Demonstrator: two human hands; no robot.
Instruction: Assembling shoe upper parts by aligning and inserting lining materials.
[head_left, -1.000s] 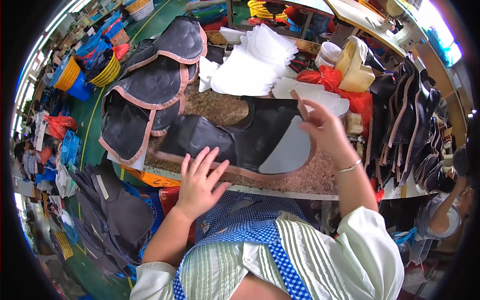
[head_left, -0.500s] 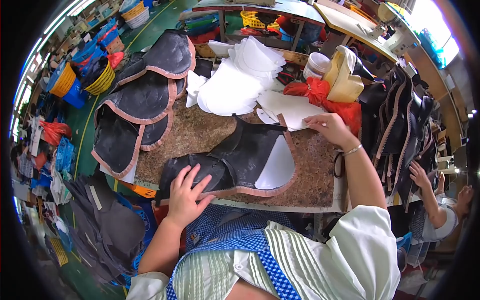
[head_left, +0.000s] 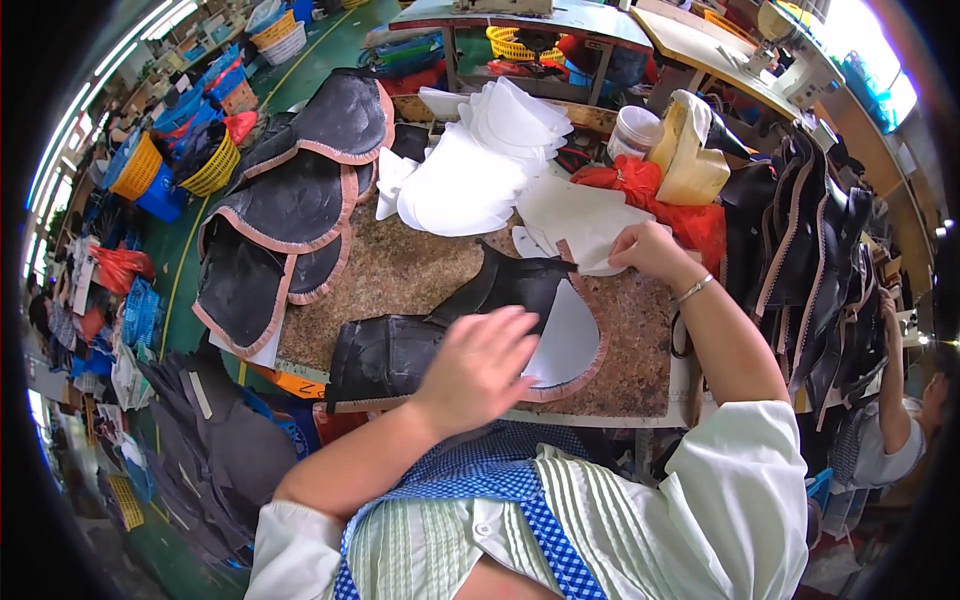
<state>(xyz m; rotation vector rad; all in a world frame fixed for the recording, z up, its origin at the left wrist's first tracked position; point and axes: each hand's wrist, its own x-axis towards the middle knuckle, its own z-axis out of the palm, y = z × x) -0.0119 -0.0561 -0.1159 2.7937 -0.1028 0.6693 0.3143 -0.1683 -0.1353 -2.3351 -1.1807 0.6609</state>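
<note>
A black shoe-upper-like piece [head_left: 390,350] with a pink-brown trimmed edge lies on the worn board in front of me. At its right end a white rounded insert [head_left: 562,345] shows. My left hand [head_left: 480,368] is over the middle of the black piece, fingers stretched and slightly blurred; whether it touches is unclear. Farther right, my right hand [head_left: 650,255] pinches the near right edge of a thin off-white cut sheet [head_left: 580,215]. That sheet lies beside a pile of whiter cut pieces [head_left: 465,180].
Trimmed black pieces [head_left: 290,195] overlap at the board's left. Behind my right hand are a red plastic bag [head_left: 630,178], a yellowish block [head_left: 690,160] and a white tub [head_left: 635,128]. More black pieces [head_left: 800,240] hang at right, near a co-worker's arm [head_left: 893,370].
My left hand has left the black piece's left part and swung right over its middle. My right hand's fingers have closed at the off-white sheet's edge. The co-worker's arm is raised higher.
</note>
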